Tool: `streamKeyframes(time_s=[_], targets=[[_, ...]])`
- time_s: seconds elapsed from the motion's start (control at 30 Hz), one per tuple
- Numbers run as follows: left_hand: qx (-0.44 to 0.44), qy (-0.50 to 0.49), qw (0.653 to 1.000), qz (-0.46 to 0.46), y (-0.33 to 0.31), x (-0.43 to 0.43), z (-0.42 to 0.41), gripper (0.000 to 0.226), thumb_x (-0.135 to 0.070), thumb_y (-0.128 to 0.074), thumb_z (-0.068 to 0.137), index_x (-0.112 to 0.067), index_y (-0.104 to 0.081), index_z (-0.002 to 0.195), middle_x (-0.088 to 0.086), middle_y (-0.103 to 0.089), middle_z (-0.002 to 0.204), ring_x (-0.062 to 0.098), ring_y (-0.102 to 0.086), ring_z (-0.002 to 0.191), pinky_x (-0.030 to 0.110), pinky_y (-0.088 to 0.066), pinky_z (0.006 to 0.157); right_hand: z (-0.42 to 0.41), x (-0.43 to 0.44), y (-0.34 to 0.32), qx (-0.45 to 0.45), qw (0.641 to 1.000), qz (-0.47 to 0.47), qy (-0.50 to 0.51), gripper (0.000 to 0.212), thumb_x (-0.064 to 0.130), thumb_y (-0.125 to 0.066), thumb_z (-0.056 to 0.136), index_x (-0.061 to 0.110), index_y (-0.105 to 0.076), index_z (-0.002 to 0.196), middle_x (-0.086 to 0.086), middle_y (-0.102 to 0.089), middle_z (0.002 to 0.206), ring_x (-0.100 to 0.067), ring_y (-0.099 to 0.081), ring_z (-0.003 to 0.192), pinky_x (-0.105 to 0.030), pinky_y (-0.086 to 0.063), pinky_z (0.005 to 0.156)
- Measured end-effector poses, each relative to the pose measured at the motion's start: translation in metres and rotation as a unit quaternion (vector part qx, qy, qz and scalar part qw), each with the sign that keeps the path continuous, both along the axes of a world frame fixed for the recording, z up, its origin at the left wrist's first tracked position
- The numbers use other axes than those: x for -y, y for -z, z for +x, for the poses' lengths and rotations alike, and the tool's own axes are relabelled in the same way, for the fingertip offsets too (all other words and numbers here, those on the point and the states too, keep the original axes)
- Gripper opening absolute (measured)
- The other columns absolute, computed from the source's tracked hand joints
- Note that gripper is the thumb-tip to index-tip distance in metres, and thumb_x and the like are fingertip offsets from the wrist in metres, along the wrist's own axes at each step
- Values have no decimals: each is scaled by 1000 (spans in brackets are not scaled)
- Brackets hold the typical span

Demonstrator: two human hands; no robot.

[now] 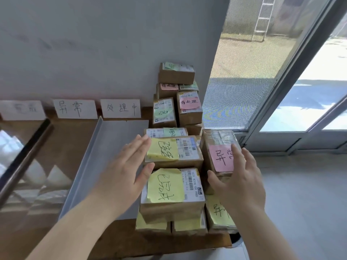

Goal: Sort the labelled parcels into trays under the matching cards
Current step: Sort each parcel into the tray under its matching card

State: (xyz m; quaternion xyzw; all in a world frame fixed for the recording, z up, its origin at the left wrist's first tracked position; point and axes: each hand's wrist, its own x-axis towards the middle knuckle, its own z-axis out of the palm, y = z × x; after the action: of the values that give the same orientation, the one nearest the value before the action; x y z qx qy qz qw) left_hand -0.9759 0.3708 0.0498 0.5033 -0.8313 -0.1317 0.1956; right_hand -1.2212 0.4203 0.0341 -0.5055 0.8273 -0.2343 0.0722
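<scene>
Brown cardboard parcels with coloured notes are stacked at the table's right end. The nearest top parcel (172,192) carries a yellow note. Behind it lies a second yellow-note parcel (174,151). To the right is a pink-note parcel (219,147). My left hand (124,169) is open, fingers spread, beside the left edges of the two yellow-note parcels. My right hand (238,179) is open against the pink-note parcel's right side, partly covering its note. A grey tray (90,156) lies left of the stack, under a white card (120,108).
Two more white cards (75,108) (21,109) lean on the wall further left. A shiny tray (24,152) lies at the left. More parcels (176,74) pile up against the wall. Glass doors (281,91) stand at the right, past the table's edge (187,248).
</scene>
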Motion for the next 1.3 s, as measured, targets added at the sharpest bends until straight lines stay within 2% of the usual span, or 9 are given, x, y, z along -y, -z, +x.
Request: streamKeyframes(time_s=[0.3,0.5,0.57,0.67,0.77,1.0,1.1,1.17,1.3], targets=[[-29,9,999,32,-8,-2,-8,51,-62,-23,93,-54,7,134,-37,11,144,-21,12,130,5,-6,101,-9,-8,-21,-21,992,-121,31,84,44,-73,72,34,-29,144,0,-24,153,-27,-28,136,-44,-41,96],[-187,26,977,95,-28,3,-33,53,-58,-32,88,-53,-13,138,-40,-12,141,-25,-8,129,3,-10,102,8,-6,-54,-31,964,-262,-7,82,42,-79,66,33,-35,136,-6,-33,150,-34,-37,131,-46,-44,86],[-283,35,946,153,-41,4,-47,55,-59,-38,85,-53,-23,138,-40,-28,138,-21,-23,129,11,-21,107,20,-3,-63,-36,952,-303,-33,78,49,-72,67,31,-37,135,-6,-34,148,-34,-41,128,-43,-45,82],[-441,67,854,270,-57,6,-64,30,-65,-51,82,-74,-40,109,-43,-52,118,-15,-44,120,24,-35,105,39,4,-66,-48,932,-351,-77,77,54,-64,66,26,-40,134,-8,-37,144,-32,-46,123,-40,-48,78],[-517,86,785,332,-62,12,-69,64,-65,-62,70,-58,-39,130,-19,-61,124,7,-54,121,43,-36,108,54,11,-60,-67,921,-373,-89,73,54,-64,68,21,-44,131,-13,-43,140,-29,-44,122,-44,-51,81],[-586,66,747,307,-58,17,-68,80,-40,-71,70,-51,-31,138,-9,-61,128,15,-58,119,48,-39,105,69,17,-49,-23,897,-426,-118,71,49,-72,67,18,-50,126,-13,-47,135,-25,-49,121,-37,-50,89],[-613,37,727,306,-56,19,-60,73,-35,-70,70,-42,-39,136,1,-63,125,24,-61,114,53,-45,100,68,19,-52,-16,889,-418,-188,71,59,-65,74,17,-48,128,-10,-42,136,-14,-43,125,-18,-37,101],[-606,32,731,313,-55,22,-51,59,-36,-65,73,-37,-48,129,5,-65,121,27,-63,111,54,-49,93,62,22,-55,50,890,-391,-229,73,66,-55,79,18,-45,132,-6,-41,137,-4,-39,127,-11,-32,101],[-574,45,737,354,-54,28,-37,64,-51,-59,73,-30,-49,132,9,-64,123,29,-61,112,52,-51,89,47,27,-64,369,891,-171,-202,90,79,-61,58,40,-38,136,15,-51,135,-1,-47,125,-34,-42,104]])
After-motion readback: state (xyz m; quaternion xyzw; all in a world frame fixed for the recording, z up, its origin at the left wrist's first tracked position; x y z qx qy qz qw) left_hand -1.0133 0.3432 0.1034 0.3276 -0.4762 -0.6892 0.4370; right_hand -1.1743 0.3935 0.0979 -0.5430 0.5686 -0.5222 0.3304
